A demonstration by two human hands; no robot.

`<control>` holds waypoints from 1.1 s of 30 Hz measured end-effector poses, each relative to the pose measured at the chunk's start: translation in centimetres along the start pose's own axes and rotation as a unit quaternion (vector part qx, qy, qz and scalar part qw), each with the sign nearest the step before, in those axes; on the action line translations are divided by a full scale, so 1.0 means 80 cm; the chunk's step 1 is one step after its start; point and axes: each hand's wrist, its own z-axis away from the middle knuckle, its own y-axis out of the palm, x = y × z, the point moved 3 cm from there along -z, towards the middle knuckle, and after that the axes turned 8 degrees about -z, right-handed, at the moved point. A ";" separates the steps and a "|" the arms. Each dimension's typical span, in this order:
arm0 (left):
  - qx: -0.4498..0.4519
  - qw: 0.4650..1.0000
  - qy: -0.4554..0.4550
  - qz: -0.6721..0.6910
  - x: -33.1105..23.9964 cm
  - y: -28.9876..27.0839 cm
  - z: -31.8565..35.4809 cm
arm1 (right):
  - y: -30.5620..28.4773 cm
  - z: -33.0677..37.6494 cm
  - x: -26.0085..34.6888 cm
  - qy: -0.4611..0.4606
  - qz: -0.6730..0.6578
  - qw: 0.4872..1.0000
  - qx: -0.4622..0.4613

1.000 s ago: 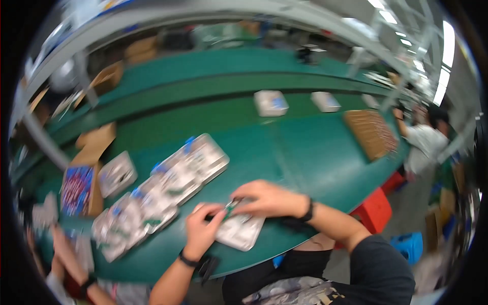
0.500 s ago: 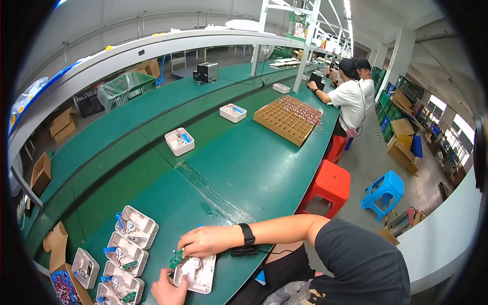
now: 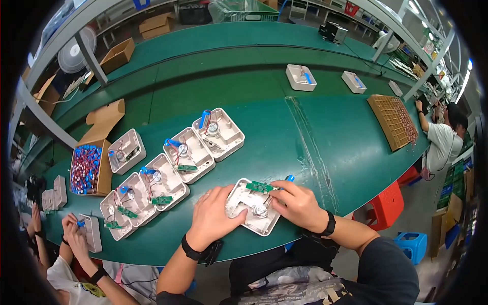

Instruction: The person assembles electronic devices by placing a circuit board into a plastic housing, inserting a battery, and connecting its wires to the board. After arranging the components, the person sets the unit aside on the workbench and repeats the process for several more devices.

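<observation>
A white plastic housing [image 3: 265,223] lies tilted on the green bench in front of me. My left hand [image 3: 212,213] is closed around its left wall, the thumb reaching over into it. My right hand [image 3: 301,206] pinches the right end of a small green circuit board [image 3: 259,187] over the housing's far side. Inside the housing sits a round silvery-white part [image 3: 260,210] with thin wires. Just beyond my right fingers a blue cylinder [image 3: 290,178] pokes out, partly hidden.
Left of me stands a row of similar housings [image 3: 233,149] holding blue cylinders, wires and boards. A carton [image 3: 104,170] is full of wired blue parts. Co-worker's hands [image 3: 76,236] handle another housing at lower left. A divided cardboard tray [image 3: 385,119] lies far right.
My view has swung left, bringing in the carton and the co-worker at left. My left hand now wraps the housing's left wall. The circuit board is still in my right hand.
</observation>
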 end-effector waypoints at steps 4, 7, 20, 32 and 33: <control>-0.024 0.998 0.046 0.035 0.005 0.016 0.000 | -0.008 -0.005 0.007 -0.058 0.031 0.997 -0.034; -0.005 0.997 0.059 0.052 0.004 0.023 -0.003 | -0.012 -0.008 0.006 -0.090 0.032 0.995 -0.015; 0.014 0.992 0.078 0.098 0.009 0.027 -0.002 | -0.013 -0.021 0.004 -0.074 0.040 0.996 -0.039; -0.034 0.985 0.069 0.155 0.005 0.035 -0.008 | -0.011 -0.064 -0.002 -0.093 -0.074 0.977 0.175; -0.045 0.984 0.081 0.153 0.005 0.034 -0.008 | -0.010 -0.064 -0.002 -0.081 -0.071 0.978 0.180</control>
